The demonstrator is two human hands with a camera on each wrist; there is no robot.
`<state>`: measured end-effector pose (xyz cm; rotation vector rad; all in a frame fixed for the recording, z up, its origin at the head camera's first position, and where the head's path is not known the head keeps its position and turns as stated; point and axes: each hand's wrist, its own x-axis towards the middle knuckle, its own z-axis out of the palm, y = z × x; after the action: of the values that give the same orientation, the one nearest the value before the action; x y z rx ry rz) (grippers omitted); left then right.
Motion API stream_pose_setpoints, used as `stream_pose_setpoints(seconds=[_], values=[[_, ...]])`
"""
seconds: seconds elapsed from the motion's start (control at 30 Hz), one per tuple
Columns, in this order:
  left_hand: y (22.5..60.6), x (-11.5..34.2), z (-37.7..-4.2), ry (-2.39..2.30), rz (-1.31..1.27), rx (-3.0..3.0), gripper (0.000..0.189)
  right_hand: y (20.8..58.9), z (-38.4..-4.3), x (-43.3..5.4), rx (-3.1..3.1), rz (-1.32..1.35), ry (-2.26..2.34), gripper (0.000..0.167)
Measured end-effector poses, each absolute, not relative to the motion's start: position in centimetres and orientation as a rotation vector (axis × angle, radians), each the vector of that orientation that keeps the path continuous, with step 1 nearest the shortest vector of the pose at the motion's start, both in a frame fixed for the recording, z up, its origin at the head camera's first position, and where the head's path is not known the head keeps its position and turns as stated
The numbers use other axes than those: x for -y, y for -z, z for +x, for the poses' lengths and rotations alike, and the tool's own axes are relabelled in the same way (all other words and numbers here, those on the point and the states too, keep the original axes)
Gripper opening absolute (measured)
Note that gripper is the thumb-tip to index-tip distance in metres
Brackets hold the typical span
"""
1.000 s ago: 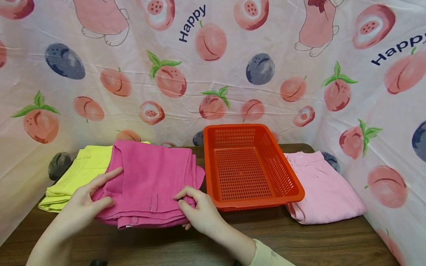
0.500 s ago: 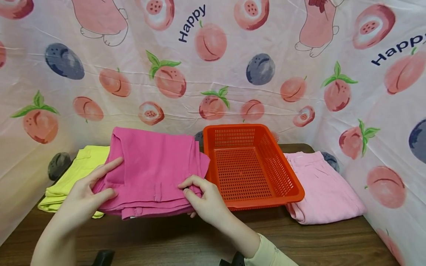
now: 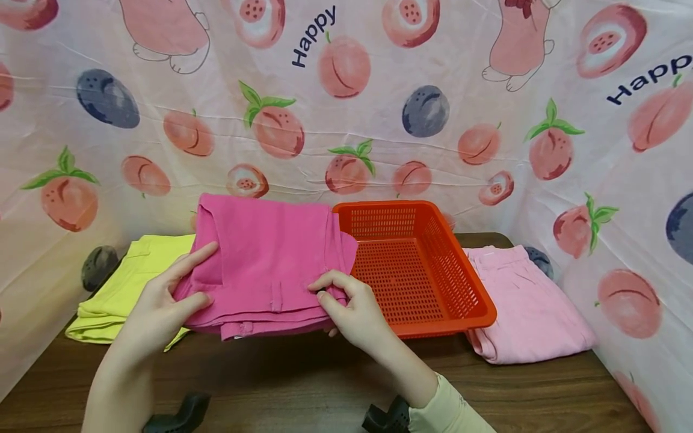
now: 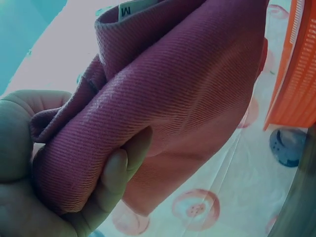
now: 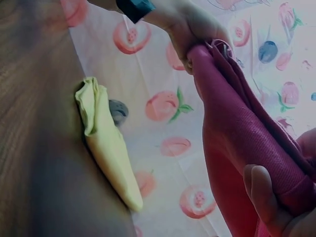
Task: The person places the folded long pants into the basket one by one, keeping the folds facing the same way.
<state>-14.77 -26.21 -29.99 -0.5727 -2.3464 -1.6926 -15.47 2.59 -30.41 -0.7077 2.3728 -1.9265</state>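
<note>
"Where is the folded bright-pink garment of ribbed cloth (image 3: 271,258)?"

"Raised above the dark brown wood-grain table (image 3: 303,385), between the two hands. The left hand (image 3: 162,300) grips its left end, thumb and forefinger spread apart on the upper face; the left wrist view shows fingers curled round the fold."

"And the right hand (image 3: 354,313)?"

"It pinches the near right corner. Its other fingers are mostly hidden beneath, and the right wrist view cuts that hand off at the edge."

"What does the cloth cover?"

"The left side of the orange-red perforated plastic basket (image 3: 471,282); I can't tell whether they touch. It also hides the right part of the folded yellow garment (image 3: 124,282)."

"Anything else partly lost?"

"The folded pale-pink garment (image 3: 530,307) runs behind the basket's right wall. A white label (image 4: 136,10), reading M, is cropped by the left wrist view's top. Two black objects (image 3: 184,415) near the forearms are cut off below; I can't make them out."
</note>
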Motion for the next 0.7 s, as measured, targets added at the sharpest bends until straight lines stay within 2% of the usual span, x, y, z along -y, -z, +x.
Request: stream_pose_setpoints(seconds=[0.47,0.7], values=[[30.0,23.0,-16.7,1.882,-0.616,2.185,0.065,29.4,-16.6,-5.4,-2.444,-0.693,1.931,0.015],[30.4,21.3,-17.6,1.905,-0.641,2.128,0.064,29.6,-17.4,-6.9,-2.506,-0.688,1.903,0.033]])
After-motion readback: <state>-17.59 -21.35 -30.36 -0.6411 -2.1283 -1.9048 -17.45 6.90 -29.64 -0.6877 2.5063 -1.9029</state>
